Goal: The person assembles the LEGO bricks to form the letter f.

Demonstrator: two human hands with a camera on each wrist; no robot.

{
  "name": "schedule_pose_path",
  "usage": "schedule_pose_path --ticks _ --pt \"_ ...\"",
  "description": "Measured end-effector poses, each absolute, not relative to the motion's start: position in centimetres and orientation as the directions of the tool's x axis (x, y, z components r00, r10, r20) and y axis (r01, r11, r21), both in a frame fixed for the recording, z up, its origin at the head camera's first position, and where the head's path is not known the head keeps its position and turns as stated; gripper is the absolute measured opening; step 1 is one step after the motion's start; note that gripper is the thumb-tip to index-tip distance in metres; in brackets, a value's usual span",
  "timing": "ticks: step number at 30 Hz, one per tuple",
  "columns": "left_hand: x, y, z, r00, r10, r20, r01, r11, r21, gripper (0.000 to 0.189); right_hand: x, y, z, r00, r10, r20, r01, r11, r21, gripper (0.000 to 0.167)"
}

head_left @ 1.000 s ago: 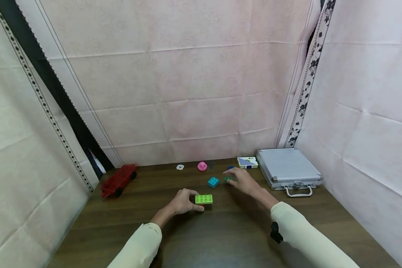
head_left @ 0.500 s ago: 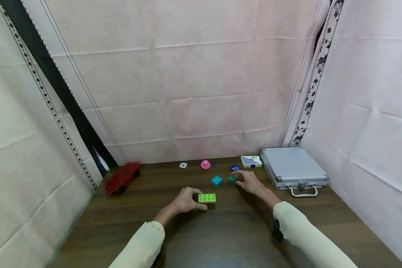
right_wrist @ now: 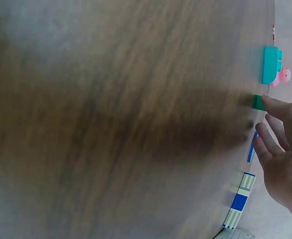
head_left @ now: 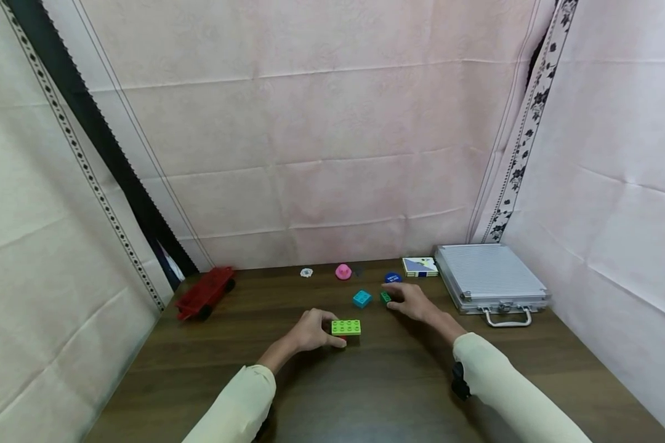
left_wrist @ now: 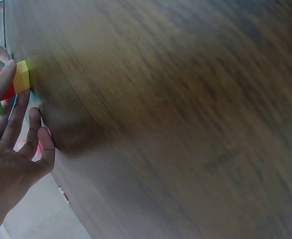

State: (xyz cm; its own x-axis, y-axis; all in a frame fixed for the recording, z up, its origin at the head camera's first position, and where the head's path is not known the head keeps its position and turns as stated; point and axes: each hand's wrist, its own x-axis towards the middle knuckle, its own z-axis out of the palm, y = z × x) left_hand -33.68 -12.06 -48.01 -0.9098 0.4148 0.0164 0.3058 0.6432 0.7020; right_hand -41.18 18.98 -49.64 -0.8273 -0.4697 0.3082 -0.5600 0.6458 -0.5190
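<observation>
My left hand (head_left: pixel 310 331) grips a short stack of toy building blocks, thumb at the near side. The stack has a lime green block (head_left: pixel 346 327) with studs on top, a red block (left_wrist: pixel 7 91) in the middle and a yellow block (left_wrist: pixel 22 77) at the bottom, close over the table. Farther right, my right hand (head_left: pixel 414 301) pinches a small green block (head_left: pixel 385 298) with thumb and forefinger. Its thumb lies right at the block in the right wrist view, while the other fingers hang loosely bent. A turquoise block (head_left: pixel 362 299) lies just left of that block.
Behind the right hand lie a blue disc (head_left: pixel 393 277) and a patterned box (head_left: pixel 420 266), with a silver case (head_left: pixel 490 278) at the right. A pink toy (head_left: pixel 343 272) and a small white piece (head_left: pixel 306 272) lie at the back. A red toy cart (head_left: pixel 205 293) stands far left.
My right hand has drawn back slightly, uncovering the blue disc, and its fingers have closed in on the green block, which has turned a little. The left hand keeps its hold; the head view has shifted slightly.
</observation>
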Motion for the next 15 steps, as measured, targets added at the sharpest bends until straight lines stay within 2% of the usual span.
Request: schedule_pose_path --ticks 10,15 --pt "-33.8 -12.0 -48.2 -0.909 0.415 0.022 0.310 0.643 0.701 0.044 -40.7 18.6 -49.8 -0.816 -0.489 0.308 -0.576 0.641 -0.508 0.035" --pt "-33.8 -12.1 -48.3 -0.909 0.416 0.028 0.317 0.646 0.694 0.044 -39.9 18.2 -49.1 -0.820 -0.485 0.305 -0.569 0.632 -0.526 0.034"
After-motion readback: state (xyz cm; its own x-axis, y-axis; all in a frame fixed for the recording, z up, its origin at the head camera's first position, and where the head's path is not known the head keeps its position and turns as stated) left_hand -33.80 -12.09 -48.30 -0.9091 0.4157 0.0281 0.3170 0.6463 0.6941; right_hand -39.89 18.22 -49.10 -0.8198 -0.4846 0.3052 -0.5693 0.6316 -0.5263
